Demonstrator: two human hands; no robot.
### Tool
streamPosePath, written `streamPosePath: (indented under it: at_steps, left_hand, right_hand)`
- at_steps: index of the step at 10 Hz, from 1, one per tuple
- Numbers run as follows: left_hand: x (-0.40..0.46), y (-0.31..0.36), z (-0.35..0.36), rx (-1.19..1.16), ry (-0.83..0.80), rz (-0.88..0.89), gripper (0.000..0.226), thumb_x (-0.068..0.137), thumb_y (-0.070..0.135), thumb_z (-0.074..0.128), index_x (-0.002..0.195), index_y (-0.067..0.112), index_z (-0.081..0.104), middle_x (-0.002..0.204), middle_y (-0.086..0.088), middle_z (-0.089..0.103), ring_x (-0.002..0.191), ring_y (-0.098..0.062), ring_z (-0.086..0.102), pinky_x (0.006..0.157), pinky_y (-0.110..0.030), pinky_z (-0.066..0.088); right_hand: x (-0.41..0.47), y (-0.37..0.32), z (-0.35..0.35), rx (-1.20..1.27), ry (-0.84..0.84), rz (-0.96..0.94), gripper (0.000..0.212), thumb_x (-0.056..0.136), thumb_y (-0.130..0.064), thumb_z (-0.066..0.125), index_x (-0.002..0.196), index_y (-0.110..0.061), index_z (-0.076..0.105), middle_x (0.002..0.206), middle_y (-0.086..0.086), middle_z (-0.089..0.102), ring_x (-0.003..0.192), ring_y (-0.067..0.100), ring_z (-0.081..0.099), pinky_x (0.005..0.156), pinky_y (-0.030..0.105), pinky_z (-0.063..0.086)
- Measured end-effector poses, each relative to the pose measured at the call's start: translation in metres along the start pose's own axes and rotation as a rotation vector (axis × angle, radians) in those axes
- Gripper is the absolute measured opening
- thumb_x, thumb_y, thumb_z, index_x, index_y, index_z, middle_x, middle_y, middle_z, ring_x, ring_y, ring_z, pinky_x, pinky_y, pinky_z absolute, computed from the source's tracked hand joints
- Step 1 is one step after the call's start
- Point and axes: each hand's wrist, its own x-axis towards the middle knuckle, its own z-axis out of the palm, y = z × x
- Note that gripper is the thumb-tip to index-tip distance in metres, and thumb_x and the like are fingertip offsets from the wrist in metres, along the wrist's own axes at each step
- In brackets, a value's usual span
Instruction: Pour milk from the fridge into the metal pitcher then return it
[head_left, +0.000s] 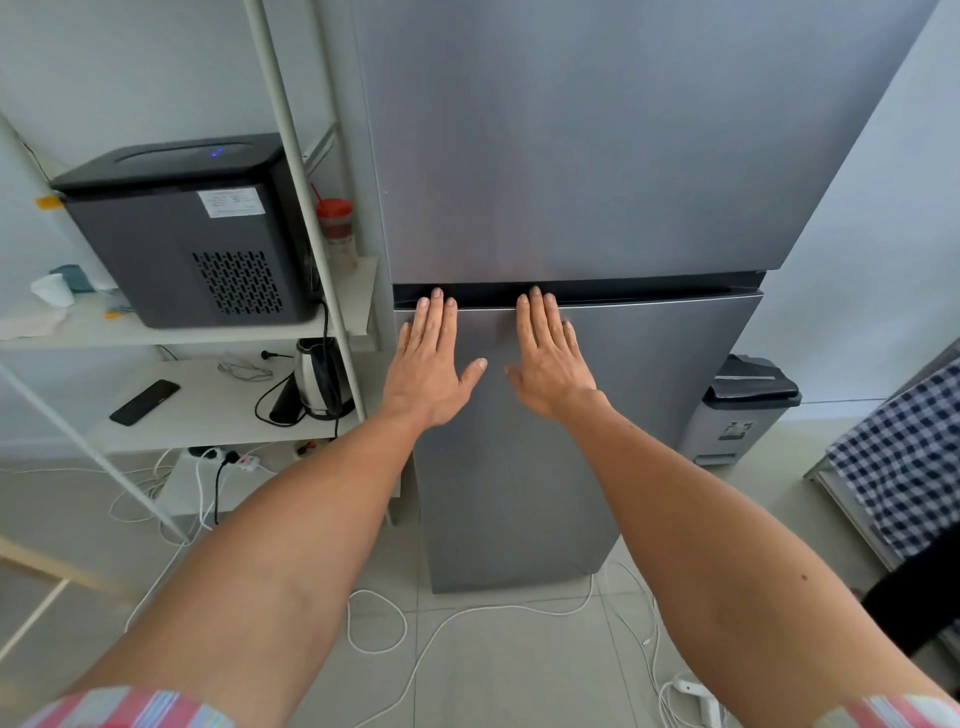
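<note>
Reaching for fridge (597, 156) | left hand (431, 358), right hand (550, 358) flat, holding nothing, fingertips at lower door (649, 374) top edge | step: opening | next: hook fingers, pull

pale walls (883, 249), tiled floor (498, 675) strewn with white cables (457, 616); a white shelving unit (218, 400) stands left.

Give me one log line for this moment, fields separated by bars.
fridge shut | left hand flat on lower door | right hand same | milk unseen

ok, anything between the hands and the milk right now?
Yes: the closed lower fridge door. Left hand and right hand lie flat on it, fingers at its top edge. No milk is visible.
</note>
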Motion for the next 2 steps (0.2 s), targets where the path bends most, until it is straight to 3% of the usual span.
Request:
streamPosePath:
  at_steps: [1,2]
  left_hand:
    - [0.000,0.002,-0.009,-0.060,0.021,0.012,0.086,0.106,0.060,0.032,0.164,0.012,-0.011,0.170,-0.005,-0.024,0.156,-0.019,-0.022,0.129,-0.043,-0.003]
    - [-0.018,0.000,-0.010,-0.238,0.047,0.049,0.077,0.108,0.054,0.039,0.166,0.014,0.009,0.174,-0.001,-0.006,0.159,-0.016,-0.005,0.125,-0.034,0.007]
  right_hand:
    - [-0.010,-0.008,-0.011,0.173,0.111,0.036,0.081,0.105,-0.030,0.051,0.166,-0.009,0.001,0.173,0.008,-0.003,0.159,0.025,0.003,0.124,0.048,0.024]
    - [-0.033,-0.017,-0.032,0.435,0.274,0.187,0.058,0.107,-0.031,0.049,0.161,-0.017,0.032,0.161,0.001,0.042,0.135,0.026,0.052,0.106,0.044,0.046]
